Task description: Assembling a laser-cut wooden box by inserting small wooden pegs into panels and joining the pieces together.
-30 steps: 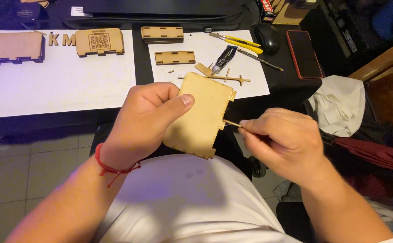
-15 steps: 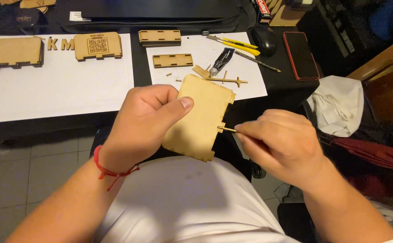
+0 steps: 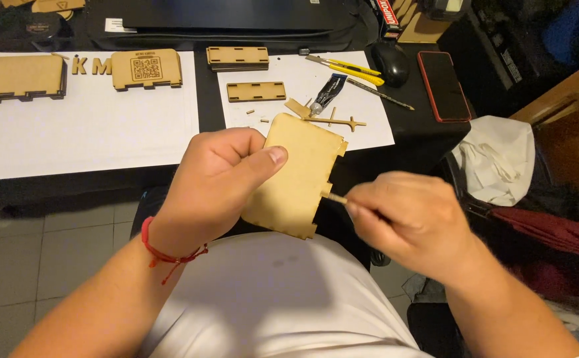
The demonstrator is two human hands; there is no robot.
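Dark surface [image 3: 170, 179] spans the upper half of the frame. 2 white paper sheets on it: the larger [image 3: 84, 132] at upper left, the smaller [image 3: 296, 86] at upper centre.

Left hand [image 3: 220, 182], centre frame, fingers curled and thumb pressed flat on the face of a notched wooden panel [image 3: 299, 176], clamping it tilted above the lap, below the surface's near edge. A red string bracelet [image 3: 163, 252] circles that wrist.

Right hand [image 3: 409, 219], centre right, fingers pressed together, pinching a thin wooden stick [image 3: 337, 198]. The stick's tip touches the panel's notched right edge.

Upper left, on the larger sheet: 2 more wooden panels, a plain one [image 3: 23, 76] and an engraved one [image 3: 147, 68], well apart.

Upper right of the surface: red-edged phone [image 3: 443, 85], black mouse [image 3: 390, 63], yellow utility knife [image 3: 346, 68].

On the smaller sheet: narrow slotted wooden strip [image 3: 256, 91], dark glue tube [image 3: 326, 93], small wood scraps just beside it.
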